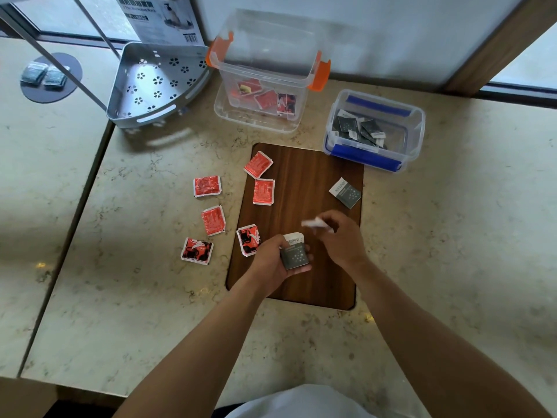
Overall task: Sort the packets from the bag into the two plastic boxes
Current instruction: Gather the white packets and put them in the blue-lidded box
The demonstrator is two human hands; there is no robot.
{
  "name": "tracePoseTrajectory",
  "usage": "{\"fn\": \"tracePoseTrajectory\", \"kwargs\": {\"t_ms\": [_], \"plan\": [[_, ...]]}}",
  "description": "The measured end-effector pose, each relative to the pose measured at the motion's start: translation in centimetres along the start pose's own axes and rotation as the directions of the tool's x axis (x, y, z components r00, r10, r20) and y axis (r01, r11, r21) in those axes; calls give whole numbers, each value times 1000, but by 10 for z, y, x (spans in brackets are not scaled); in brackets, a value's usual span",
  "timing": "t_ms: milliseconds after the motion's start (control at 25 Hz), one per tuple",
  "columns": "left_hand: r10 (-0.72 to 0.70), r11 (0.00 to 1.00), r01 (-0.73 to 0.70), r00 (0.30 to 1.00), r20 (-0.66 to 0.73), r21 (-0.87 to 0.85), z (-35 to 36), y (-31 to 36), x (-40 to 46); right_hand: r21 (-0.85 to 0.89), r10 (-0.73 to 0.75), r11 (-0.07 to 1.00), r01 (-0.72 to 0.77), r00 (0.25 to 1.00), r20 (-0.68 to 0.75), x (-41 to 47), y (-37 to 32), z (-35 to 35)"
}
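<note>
My left hand (271, 260) grips a small stack of grey packets (294, 255) over the wooden board (304, 279). Just to its right, my right hand (340, 236) pinches one blurred white-edged packet (316, 224). Another grey packet (345, 193) lies on the board's right edge. Several red packets lie loose: two on the board's upper left (258, 164) (264, 191), others on the counter to the left (207, 186) (213, 220) (196, 250), one at the board's left edge (248, 239). The orange-latched box (262, 116) holds red packets. The blue-latched box (419, 128) holds grey ones.
A grey perforated corner shelf (156, 82) stands at the back left beside the orange-latched box, with a printed carton (159, 19) behind it. Two grey packets rest on a dark round disc (67, 70) on the far-left counter. A seam (69, 221) divides the marble counter.
</note>
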State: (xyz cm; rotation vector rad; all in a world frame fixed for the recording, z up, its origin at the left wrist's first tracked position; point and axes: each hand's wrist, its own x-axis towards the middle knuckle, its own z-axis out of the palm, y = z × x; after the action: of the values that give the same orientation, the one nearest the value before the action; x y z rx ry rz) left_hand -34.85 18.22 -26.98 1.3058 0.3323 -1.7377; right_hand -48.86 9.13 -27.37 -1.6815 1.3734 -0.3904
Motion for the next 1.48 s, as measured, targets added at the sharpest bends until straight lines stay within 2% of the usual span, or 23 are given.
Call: {"fn": "tracePoseTrajectory", "kwargs": {"t_ms": [160, 440, 520, 640, 760, 840, 920, 1000, 1040, 1120, 1160, 1240, 1280, 1480], "plan": [[-54, 998, 51, 997, 62, 44, 2, 2, -6, 151, 13, 988, -19, 999, 40, -20, 9, -14], [-91, 990, 79, 992, 90, 120, 8, -1, -9, 224, -12, 974, -34, 979, 202, -34, 2, -18], [-91, 988, 78, 992, 93, 131, 9, -2, -10, 184, -19, 983, -13, 985, 169, -36, -5, -15], [-41, 995, 34, 996, 77, 96, 10, -4, -9, 94, -46, 994, 46, 999, -7, -37, -8, -11], [-14, 1000, 13, 997, 73, 3, 13, -7, -8, -113, -114, 988, 102, 987, -113, -42, -7, -8], [-8, 999, 11, 998, 64, -49, 17, -8, -6, -240, -146, 963, 127, 987, -66, -48, -8, 1], [-22, 998, 25, 999, 50, -65, 21, -10, -5, -293, -142, 943, 155, 988, 65, -54, -11, 13], [-19, 999, 21, 999, 32, -41, 22, -10, -2, -216, -119, 965, 147, 984, 135, -57, -12, 21], [-12, 1000, 12, 1000, 22, -8, 21, -9, 1, -110, -94, 988, 105, 990, 105, -57, -13, 21], [1, 1000, -2, 1000, 22, 28, 21, -5, 5, 92, 12, 996, -8, 999, -38, -46, -13, 12], [2, 1000, -2, 1000, 22, 20, 23, -3, 6, 123, 62, 991, -46, 990, -127, -36, -13, 5], [-2, 1000, 2, 1000, 18, 9, 24, 3, 8, 11, 102, 995, -102, 957, -272, -6, -9, -12], [-4, 1000, 3, 1000, 16, 8, 24, 4, 8, -77, 106, 988, -135, 948, -300, 10, -6, -21], [-23, 999, 22, 1000, -19, -28, 17, 10, 10, -459, 108, 869, -183, 977, -185, 70, -2, -41]]}}
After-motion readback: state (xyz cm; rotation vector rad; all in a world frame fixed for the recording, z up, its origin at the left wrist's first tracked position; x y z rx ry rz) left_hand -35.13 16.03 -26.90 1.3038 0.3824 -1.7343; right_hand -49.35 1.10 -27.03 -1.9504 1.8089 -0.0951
